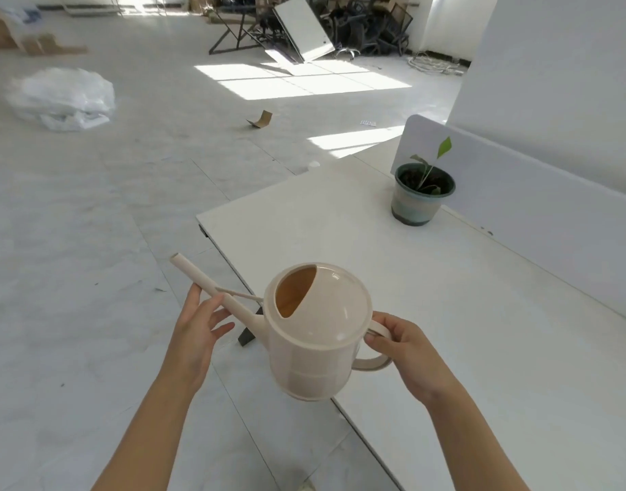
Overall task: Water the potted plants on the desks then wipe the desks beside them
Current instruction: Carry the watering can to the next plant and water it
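A cream plastic watering can hangs in the air over the near left edge of the white desk, its spout pointing up and left. My right hand grips its loop handle. My left hand supports the spout from below, fingers spread along it. A small potted plant with a thin stem and one bright green leaf stands in a green-rimmed pot at the desk's far right, well beyond the can. No cloth is in view.
A white partition panel runs along the desk's right side. The floor to the left holds a crumpled plastic sheet, a cardboard scrap and, far back, stacked chairs and a leaning board.
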Tool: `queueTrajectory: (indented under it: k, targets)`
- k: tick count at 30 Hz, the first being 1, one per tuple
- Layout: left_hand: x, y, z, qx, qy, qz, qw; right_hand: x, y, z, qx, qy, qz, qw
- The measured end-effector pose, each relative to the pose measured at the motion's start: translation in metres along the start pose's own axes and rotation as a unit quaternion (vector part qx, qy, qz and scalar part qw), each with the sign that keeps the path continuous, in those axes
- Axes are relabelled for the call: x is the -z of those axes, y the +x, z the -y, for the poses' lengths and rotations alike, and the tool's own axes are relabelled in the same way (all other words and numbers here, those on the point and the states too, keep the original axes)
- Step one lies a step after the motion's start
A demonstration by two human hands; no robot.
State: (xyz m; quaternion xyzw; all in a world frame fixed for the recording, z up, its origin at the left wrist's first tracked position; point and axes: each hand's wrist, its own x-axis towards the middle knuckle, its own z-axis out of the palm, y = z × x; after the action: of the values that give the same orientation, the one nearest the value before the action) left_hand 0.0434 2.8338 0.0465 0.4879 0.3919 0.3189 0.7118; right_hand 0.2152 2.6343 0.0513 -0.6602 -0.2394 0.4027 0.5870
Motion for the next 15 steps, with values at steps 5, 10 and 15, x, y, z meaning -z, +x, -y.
queueTrajectory:
  k: [5,10,15]
  targets:
    - [-0.041,0.058,-0.006,0.002,-0.026,0.066,0.997,0.022,0.030,0.012,-0.004,0.016,-0.067,0.998]
    - [-0.097,0.121,0.001,0.035,-0.043,0.164,0.985,0.041,0.049,0.020,0.002,0.022,-0.177,0.984]
    - [-0.152,0.181,0.000,0.078,-0.027,0.281,0.956,0.037,0.068,0.029,0.000,0.052,-0.319,0.946]
